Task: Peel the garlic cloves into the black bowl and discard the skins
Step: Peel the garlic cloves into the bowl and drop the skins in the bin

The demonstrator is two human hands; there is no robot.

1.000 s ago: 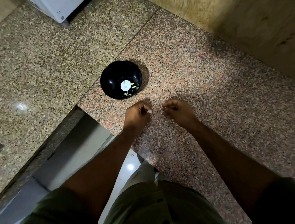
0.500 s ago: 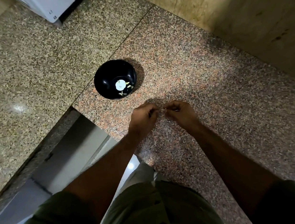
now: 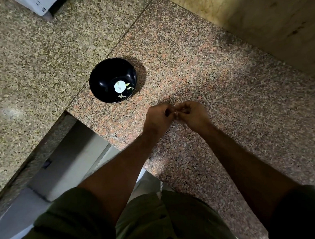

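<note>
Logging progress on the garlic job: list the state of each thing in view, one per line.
black bowl: upright on the counter, a few pale pieces inside
left hand: fingers curled, meeting the right hand
right hand: fingers curled, pinching something small, too hidden to name
granite counter: bears the bowl

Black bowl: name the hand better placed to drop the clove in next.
Left, probably. The left hand lies nearer the black bowl, which sits ahead and to its left; the right hand would have to cross over it. Which hand holds the clove is hidden.
</note>
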